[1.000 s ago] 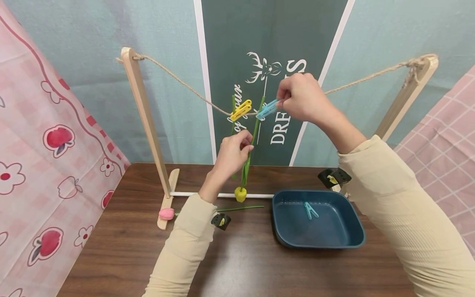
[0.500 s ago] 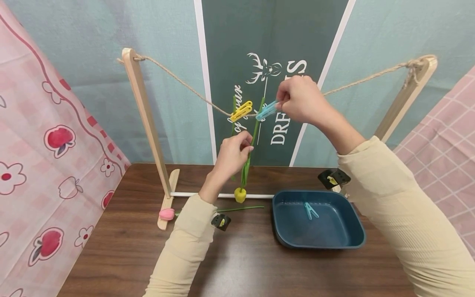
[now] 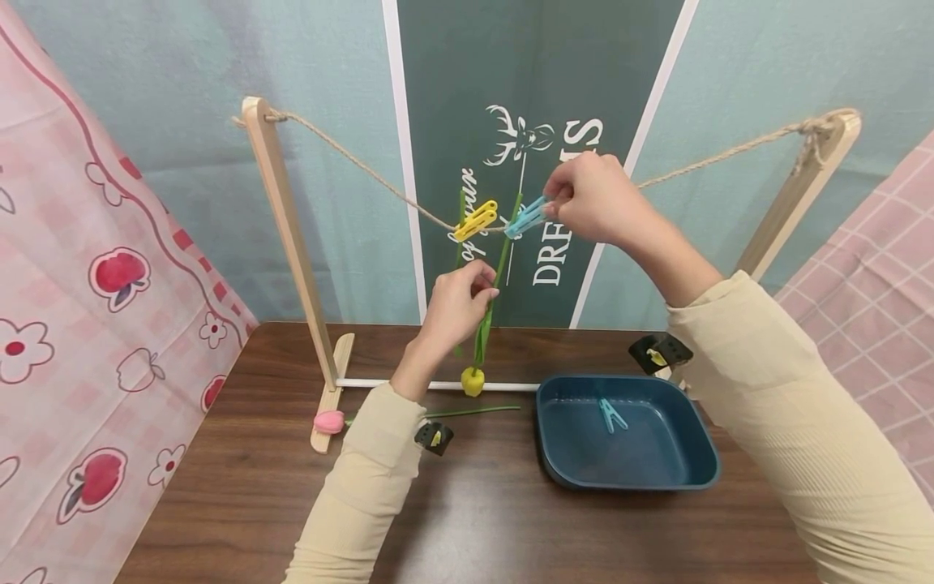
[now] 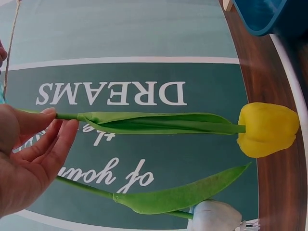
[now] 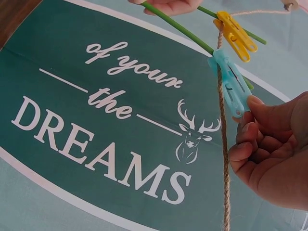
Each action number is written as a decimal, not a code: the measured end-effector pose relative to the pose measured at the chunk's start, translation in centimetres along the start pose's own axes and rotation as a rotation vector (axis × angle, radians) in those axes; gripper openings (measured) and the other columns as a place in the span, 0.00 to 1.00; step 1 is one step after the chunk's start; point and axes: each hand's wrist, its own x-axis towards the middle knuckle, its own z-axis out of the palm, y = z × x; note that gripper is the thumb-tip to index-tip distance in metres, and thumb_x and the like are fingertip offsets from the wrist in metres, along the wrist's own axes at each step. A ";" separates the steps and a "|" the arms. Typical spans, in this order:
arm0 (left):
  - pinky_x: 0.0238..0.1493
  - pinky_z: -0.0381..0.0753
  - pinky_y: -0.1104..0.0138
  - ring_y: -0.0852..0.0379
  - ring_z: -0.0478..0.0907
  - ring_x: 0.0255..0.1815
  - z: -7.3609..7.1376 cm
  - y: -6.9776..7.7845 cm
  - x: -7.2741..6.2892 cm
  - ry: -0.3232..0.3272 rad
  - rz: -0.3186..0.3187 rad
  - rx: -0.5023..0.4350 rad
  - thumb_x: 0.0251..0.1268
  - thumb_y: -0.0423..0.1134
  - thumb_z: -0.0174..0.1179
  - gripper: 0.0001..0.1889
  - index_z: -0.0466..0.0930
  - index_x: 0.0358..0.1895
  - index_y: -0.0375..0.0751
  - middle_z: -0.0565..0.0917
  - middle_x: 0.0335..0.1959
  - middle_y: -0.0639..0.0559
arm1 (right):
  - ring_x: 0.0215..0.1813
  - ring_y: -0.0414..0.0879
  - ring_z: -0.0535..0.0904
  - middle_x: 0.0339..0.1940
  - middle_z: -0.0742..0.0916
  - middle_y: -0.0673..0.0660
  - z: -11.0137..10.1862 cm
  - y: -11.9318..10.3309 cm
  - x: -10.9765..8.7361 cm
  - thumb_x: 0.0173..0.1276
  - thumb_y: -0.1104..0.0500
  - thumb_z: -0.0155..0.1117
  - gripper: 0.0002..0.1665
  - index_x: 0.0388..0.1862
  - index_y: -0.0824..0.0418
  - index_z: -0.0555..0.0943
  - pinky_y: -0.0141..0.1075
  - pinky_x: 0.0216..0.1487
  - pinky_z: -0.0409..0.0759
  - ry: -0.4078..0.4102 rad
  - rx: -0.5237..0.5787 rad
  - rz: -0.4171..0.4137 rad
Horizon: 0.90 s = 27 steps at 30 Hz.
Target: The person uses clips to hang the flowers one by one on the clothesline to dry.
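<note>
My left hand [image 3: 458, 302] pinches the green stem of a yellow tulip [image 4: 267, 129], which hangs bloom down. At the rope, my right hand [image 3: 594, 195] holds the end of a light blue clothespin [image 5: 231, 84] between thumb and fingers. The clothespin's jaws sit over the rope [image 5: 223, 125] and the yellow tulip's stem. Just left of it, a yellow clothespin [image 3: 476, 221] fastens a second stem to the rope. That stem belongs to a white tulip [image 4: 216, 215], seen in the left wrist view and hidden behind my left hand in the head view.
The rope sags between two wooden posts [image 3: 280, 243], joined below by a white rod [image 3: 511, 387]. A dark blue basin [image 3: 627, 478] at right holds another light blue clothespin [image 3: 611, 415]. A pink tulip [image 3: 330, 422] lies on the brown table [image 3: 467, 519], partly under my left forearm.
</note>
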 end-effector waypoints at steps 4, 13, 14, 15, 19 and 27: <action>0.33 0.74 0.67 0.56 0.76 0.31 0.1 -0.1 0.0 0.003 0.002 -0.006 0.61 0.31 0.58 0.05 0.76 0.39 0.36 0.82 0.32 0.48 | 0.31 0.52 0.72 0.27 0.83 0.62 0.0 0.0 -0.1 0.60 0.69 0.57 0.09 0.37 0.72 0.81 0.39 0.30 0.66 -0.004 0.000 0.001; 0.34 0.74 0.66 0.55 0.77 0.32 0.1 -0.4 -0.1 0.006 0.014 -0.012 0.61 0.30 0.58 0.06 0.76 0.41 0.34 0.82 0.32 0.47 | 0.32 0.52 0.75 0.29 0.84 0.63 -0.1 0.5 -0.2 0.59 0.68 0.59 0.10 0.39 0.72 0.81 0.39 0.32 0.68 -0.005 0.016 0.007; 0.35 0.74 0.66 0.55 0.76 0.32 0.1 -0.4 -0.1 0.006 0.016 -0.009 0.61 0.30 0.58 0.07 0.76 0.41 0.34 0.82 0.32 0.48 | 0.32 0.52 0.75 0.29 0.84 0.63 -0.2 0.6 -0.3 0.59 0.68 0.59 0.10 0.39 0.71 0.81 0.39 0.33 0.68 -0.002 0.021 0.009; 0.35 0.74 0.66 0.55 0.76 0.32 0.1 -0.4 -0.1 0.006 0.019 -0.009 0.61 0.30 0.58 0.07 0.76 0.41 0.34 0.82 0.32 0.48 | 0.32 0.52 0.75 0.29 0.84 0.63 -0.2 0.6 -0.3 0.59 0.68 0.59 0.10 0.39 0.71 0.81 0.39 0.32 0.68 -0.001 0.023 0.011; 0.34 0.74 0.65 0.55 0.76 0.31 0.1 -0.5 -0.1 0.008 0.025 -0.005 0.61 0.31 0.58 0.07 0.76 0.41 0.34 0.81 0.31 0.48 | 0.32 0.52 0.76 0.29 0.85 0.62 -0.4 0.8 -0.4 0.59 0.67 0.60 0.10 0.39 0.71 0.81 0.38 0.32 0.68 0.006 0.037 0.018; 0.34 0.74 0.65 0.55 0.76 0.31 0.1 -0.6 -0.1 0.007 0.023 -0.012 0.61 0.30 0.57 0.07 0.76 0.41 0.34 0.82 0.31 0.48 | 0.28 0.48 0.73 0.26 0.84 0.59 -0.5 1.1 -0.7 0.60 0.65 0.61 0.09 0.38 0.69 0.82 0.38 0.31 0.66 0.025 0.049 -0.002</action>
